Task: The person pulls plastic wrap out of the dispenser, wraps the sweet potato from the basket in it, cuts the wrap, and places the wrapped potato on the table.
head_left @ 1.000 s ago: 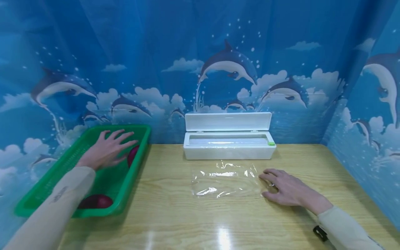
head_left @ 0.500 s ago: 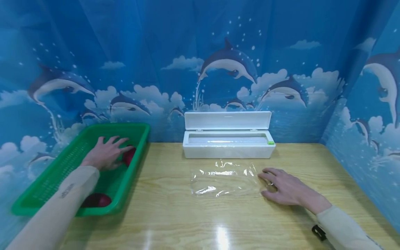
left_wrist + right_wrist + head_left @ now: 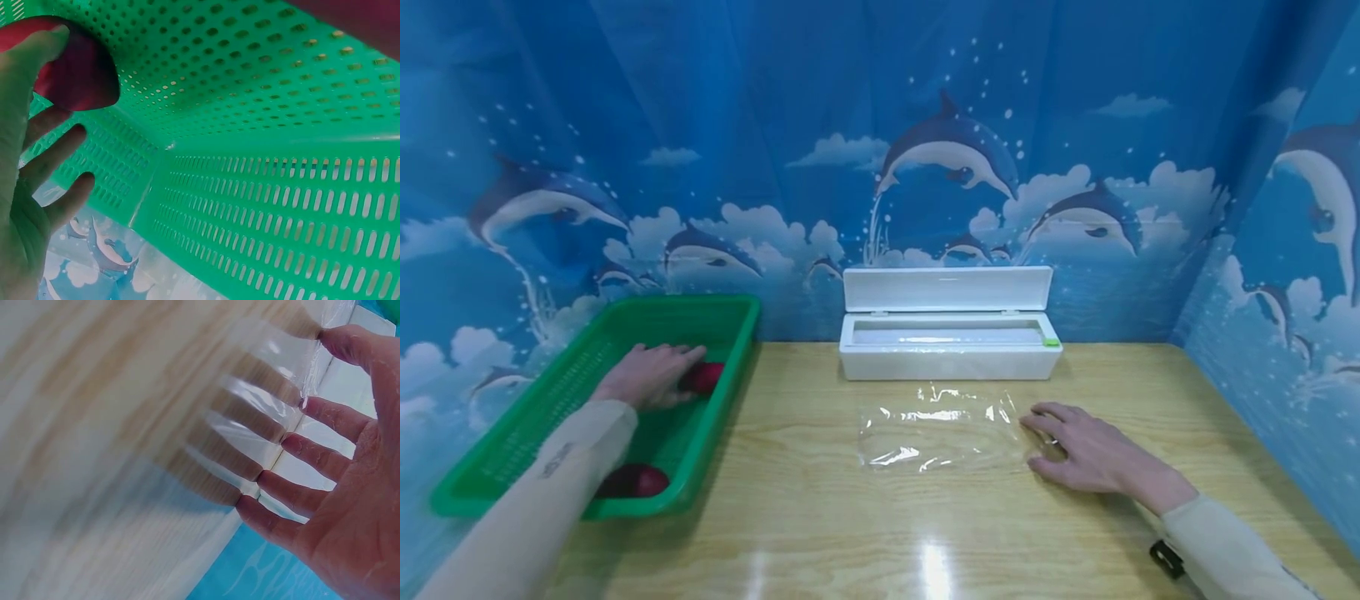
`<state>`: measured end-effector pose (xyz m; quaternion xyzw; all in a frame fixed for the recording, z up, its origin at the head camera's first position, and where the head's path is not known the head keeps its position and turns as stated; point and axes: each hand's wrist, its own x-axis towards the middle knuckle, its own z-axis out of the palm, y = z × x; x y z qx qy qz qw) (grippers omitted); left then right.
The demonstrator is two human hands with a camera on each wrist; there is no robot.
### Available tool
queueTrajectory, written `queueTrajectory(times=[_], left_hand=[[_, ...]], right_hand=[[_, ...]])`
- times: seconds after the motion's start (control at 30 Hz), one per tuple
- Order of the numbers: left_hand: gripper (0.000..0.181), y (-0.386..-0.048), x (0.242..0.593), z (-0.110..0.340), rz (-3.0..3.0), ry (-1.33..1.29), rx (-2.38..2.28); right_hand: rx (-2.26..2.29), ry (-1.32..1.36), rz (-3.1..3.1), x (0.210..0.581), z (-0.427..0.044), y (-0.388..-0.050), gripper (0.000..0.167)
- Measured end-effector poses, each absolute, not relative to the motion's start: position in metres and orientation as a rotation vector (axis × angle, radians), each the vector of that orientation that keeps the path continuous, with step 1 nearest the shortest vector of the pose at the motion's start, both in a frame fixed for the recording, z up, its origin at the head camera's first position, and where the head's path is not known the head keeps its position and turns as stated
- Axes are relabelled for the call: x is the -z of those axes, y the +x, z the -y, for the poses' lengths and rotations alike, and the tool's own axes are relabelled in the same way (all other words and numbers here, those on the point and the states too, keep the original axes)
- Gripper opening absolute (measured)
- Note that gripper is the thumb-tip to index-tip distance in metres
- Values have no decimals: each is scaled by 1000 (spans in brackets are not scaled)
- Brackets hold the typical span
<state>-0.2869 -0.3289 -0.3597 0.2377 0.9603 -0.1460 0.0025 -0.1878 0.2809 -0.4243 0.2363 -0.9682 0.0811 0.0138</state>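
Observation:
My left hand (image 3: 647, 377) reaches into a green plastic basket (image 3: 749, 321) and grips a smooth, dark red, rounded fruit or vegetable (image 3: 702, 379) near the right wall. In the left wrist view the thumb lies on the dark red piece (image 3: 81, 72), with fingers below and behind it. Another dark red piece (image 3: 636, 481) sits at the basket's near end. On the table, my right hand (image 3: 1090, 450) rests its fingertips at the right edge of a clear sheet of plastic wrap (image 3: 940, 437). Its fingers look nearly straight in the right wrist view, their tips touching the film (image 3: 269, 394).
Behind the wrap stands a white wrap dispenser box (image 3: 951, 367), its lid (image 3: 947, 292) raised and a green slider (image 3: 1051, 342) at its right end. A blue dolphin-print curtain (image 3: 805, 100) hangs behind the wooden table (image 3: 820, 533).
My left hand has lowered deeper into the basket and its fingers have closed around the dark red piece by the right wall. The right hand and the wrap have stayed put.

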Motion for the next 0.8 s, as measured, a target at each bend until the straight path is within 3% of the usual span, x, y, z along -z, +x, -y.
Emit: queueTrajectory(times=[0.33,0.8], left_hand=[[79,-287,364,328,-2986,636,313],[82,-284,350,325,-3146,748,354]], right_hand=[[-261,739,3021,424,-280,-187,63],[-255,714,3029,425,-281,-188,63]])
